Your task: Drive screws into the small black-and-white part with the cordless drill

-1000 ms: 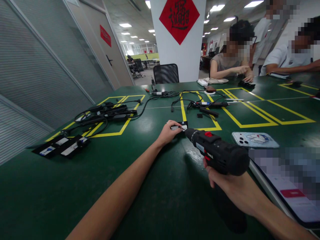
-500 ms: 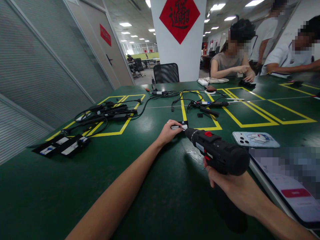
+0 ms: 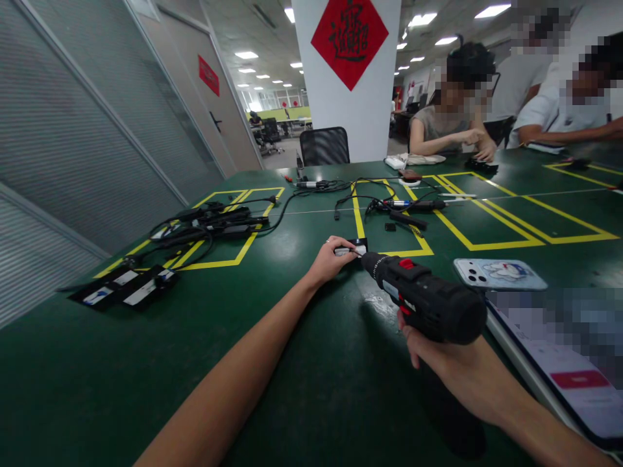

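My right hand (image 3: 438, 357) grips a black cordless drill (image 3: 428, 292) with red switches, its handle mostly hidden below the body. The drill points away and to the left, and its thin bit meets, or comes very close to, a small black-and-white piece (image 3: 359, 248) on the green table (image 3: 311, 363). Fingers of my left hand (image 3: 331, 261) are closed on the left end of that piece, holding it against the tabletop. What exactly the piece is cannot be made out, as the fingers and drill tip cover part of it.
Right of the drill lie a phone (image 3: 501, 274) and a large tablet-like screen (image 3: 559, 370). Black cables and adapters (image 3: 219, 224) sit at left, near black pouches (image 3: 126, 285). A pen-shaped tool (image 3: 418, 205) lies farther back. A co-worker (image 3: 448, 133) works across the table.
The view has shifted slightly. Both hands, the drill and the small piece keep practically the same positions relative to each other.
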Demonstrator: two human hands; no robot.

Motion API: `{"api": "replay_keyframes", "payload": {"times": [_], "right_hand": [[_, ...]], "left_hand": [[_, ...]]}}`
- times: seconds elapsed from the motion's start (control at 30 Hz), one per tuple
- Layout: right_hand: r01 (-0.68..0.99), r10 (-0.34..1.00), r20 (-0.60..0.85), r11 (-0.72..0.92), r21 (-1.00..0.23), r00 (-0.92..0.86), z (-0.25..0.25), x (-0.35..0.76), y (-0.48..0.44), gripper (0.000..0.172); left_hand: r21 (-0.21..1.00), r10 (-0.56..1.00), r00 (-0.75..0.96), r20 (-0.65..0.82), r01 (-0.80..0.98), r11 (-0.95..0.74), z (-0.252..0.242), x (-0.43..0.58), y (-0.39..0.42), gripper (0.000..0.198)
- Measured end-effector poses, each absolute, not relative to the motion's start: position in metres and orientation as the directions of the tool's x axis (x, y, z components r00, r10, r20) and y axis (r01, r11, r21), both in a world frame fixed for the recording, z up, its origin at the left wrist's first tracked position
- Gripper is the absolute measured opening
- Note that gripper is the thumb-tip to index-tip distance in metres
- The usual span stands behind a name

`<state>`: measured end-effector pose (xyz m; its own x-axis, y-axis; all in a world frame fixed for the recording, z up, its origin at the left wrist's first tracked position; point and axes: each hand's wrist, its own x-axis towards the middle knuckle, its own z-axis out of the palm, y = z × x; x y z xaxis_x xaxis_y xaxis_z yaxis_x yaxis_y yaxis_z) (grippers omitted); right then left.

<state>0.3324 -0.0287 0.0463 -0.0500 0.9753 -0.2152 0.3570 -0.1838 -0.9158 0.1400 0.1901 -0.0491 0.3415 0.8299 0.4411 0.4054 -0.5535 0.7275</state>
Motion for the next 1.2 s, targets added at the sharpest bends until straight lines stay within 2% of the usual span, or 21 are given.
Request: {"api": "replay_keyframes", "payload": {"times": [0.27, 1.2], "right_hand": [[0.393, 0.979, -0.196, -0.161, -0.905, -0.052, 0.0419, 0.333, -0.0272, 0.016], [0.35, 0.985, -0.169, -0.149, -0.925, -0.029, 0.0371, 0.3339, -0.029, 0.013]], "left_hand": [[0.732, 0.832, 0.342, 0.437, 0.402, -0.55, -0.0502, 0.1396, 0.1901, 0.013], [0.749, 0.84, 0.336, 0.425, 0.39, -0.535, -0.0514, 0.1386, 0.1918, 0.012]]}}
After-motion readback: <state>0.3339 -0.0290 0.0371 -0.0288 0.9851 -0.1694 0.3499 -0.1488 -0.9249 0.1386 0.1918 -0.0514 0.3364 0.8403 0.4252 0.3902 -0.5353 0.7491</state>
